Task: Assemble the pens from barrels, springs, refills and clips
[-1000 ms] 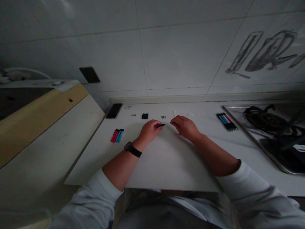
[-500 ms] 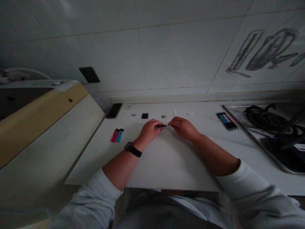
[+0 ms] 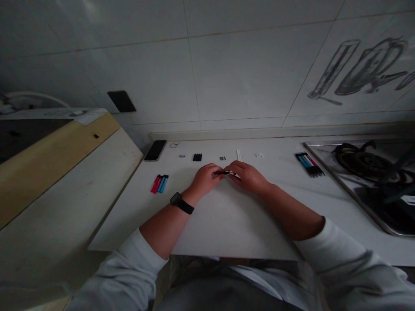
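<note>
My left hand [image 3: 205, 179] is closed around a small dark pen part [image 3: 223, 172], pinched between thumb and fingertips. My right hand [image 3: 248, 177] meets it from the right, its fingers bent and pressed together at the part's end; whatever piece it pinches is too small to make out. Just beyond the hands lie thin white sticks [image 3: 239, 154] and several small dark pieces [image 3: 222, 158]. Further left on the same row are black cylindrical pieces [image 3: 197, 157] and tiny metallic pieces [image 3: 182, 156]; small whitish bits [image 3: 259, 155] lie to the right.
Red and blue pen barrels [image 3: 159, 184] lie at left on the white countertop [image 3: 233, 224]. A phone [image 3: 155, 150] rests at the back left. Several pens [image 3: 309, 165] lie beside the gas stove [image 3: 356, 172] at right. A tiled wall [image 3: 240, 77] stands behind.
My right hand has moved slightly left, closing the gap to the dark part in my left hand. The fingertips of both hands are now together around it.
</note>
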Available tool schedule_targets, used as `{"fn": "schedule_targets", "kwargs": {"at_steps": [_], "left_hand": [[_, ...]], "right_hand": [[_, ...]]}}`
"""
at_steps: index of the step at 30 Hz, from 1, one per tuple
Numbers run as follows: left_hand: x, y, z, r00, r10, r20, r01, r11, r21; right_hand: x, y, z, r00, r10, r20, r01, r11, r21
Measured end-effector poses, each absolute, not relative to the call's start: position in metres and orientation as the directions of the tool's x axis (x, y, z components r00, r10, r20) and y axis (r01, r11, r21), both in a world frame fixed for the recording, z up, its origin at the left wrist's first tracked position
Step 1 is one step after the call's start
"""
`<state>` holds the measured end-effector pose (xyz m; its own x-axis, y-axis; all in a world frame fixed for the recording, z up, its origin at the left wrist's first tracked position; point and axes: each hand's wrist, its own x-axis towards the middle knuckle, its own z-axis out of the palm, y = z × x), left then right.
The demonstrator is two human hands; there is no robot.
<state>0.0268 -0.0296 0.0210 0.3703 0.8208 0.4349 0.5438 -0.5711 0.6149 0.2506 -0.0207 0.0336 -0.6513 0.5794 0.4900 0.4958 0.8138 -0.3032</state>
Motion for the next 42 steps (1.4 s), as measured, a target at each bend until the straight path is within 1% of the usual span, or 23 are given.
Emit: {"fn": "schedule_targets", "kwargs": {"at_steps": [5,9,12,14,16,18,20,22,23,25,27,28,29,30,32,34,36,39,42], "left_hand": [[0.029,-0.031,0.02,0.377,0.818,0.434,0.54,-0.575,0.615],[0.029,-0.031,0.019,0.368,0.829,0.421,0.559,-0.559,0.612],[0.029,-0.03,0.018,0.369,0.831,0.416,0.553,-0.556,0.62],[0.029,-0.03,0.018,0.373,0.828,0.418,0.544,-0.56,0.625],[0.029,-0.03,0.02,0.373,0.824,0.426,0.532,-0.566,0.63],[0.028,-0.03,0.021,0.363,0.826,0.431,0.525,-0.564,0.638],[0.028,-0.03,0.021,0.342,0.838,0.426,0.533,-0.546,0.646],[0.027,-0.03,0.02,0.315,0.853,0.417,0.549,-0.522,0.653],[0.027,-0.03,0.02,0.306,0.859,0.411,0.556,-0.512,0.655],[0.026,-0.03,0.018,0.299,0.868,0.396,0.562,-0.495,0.662],[0.025,-0.03,0.017,0.301,0.875,0.38,0.562,-0.485,0.67],[0.025,-0.03,0.017,0.303,0.876,0.375,0.563,-0.482,0.671],[0.025,-0.029,0.017,0.303,0.877,0.373,0.565,-0.481,0.671],[0.024,-0.029,0.016,0.301,0.877,0.375,0.566,-0.481,0.67],[0.024,-0.029,0.017,0.296,0.876,0.381,0.568,-0.482,0.667],[0.023,-0.028,0.017,0.293,0.873,0.39,0.569,-0.487,0.663],[0.023,-0.028,0.018,0.285,0.869,0.405,0.572,-0.493,0.655],[0.022,-0.027,0.019,0.263,0.865,0.427,0.578,-0.496,0.648],[0.022,-0.027,0.019,0.259,0.865,0.43,0.581,-0.495,0.646]], "right_hand": [[0.247,-0.022,0.031,-0.654,0.57,0.498,0.47,0.821,-0.323],[0.242,-0.027,0.033,-0.643,0.534,0.549,0.412,0.845,-0.341],[0.24,-0.032,0.037,-0.599,0.552,0.58,0.347,0.832,-0.434],[0.241,-0.034,0.039,-0.552,0.586,0.594,0.29,0.802,-0.522],[0.244,-0.032,0.043,-0.488,0.63,0.605,0.267,0.767,-0.583],[0.253,-0.026,0.049,-0.386,0.683,0.62,0.306,0.729,-0.612],[0.266,-0.018,0.058,-0.245,0.748,0.617,0.394,0.658,-0.641],[0.283,-0.011,0.067,-0.148,0.822,0.55,0.513,0.539,-0.668],[0.291,-0.008,0.07,-0.159,0.861,0.483,0.585,0.476,-0.657],[0.306,-0.003,0.072,-0.314,0.916,0.25,0.716,0.402,-0.571],[0.316,-0.001,0.067,-0.448,0.894,-0.015,0.776,0.381,-0.502],[0.318,0.0,0.063,-0.495,0.863,-0.099,0.787,0.397,-0.473],[0.318,0.0,0.059,-0.532,0.834,-0.146,0.788,0.425,-0.446],[0.317,0.0,0.054,-0.564,0.811,-0.155,0.781,0.463,-0.418],[0.314,0.001,0.047,-0.613,0.781,-0.12,0.756,0.537,-0.374],[0.309,0.001,0.043,-0.623,0.778,-0.075,0.742,0.558,-0.371],[0.306,0.002,0.044,-0.593,0.805,-0.009,0.736,0.539,-0.409],[0.301,0.001,0.051,-0.504,0.849,0.155,0.722,0.514,-0.463],[0.296,-0.002,0.056,-0.463,0.839,0.286,0.687,0.543,-0.483]]}}
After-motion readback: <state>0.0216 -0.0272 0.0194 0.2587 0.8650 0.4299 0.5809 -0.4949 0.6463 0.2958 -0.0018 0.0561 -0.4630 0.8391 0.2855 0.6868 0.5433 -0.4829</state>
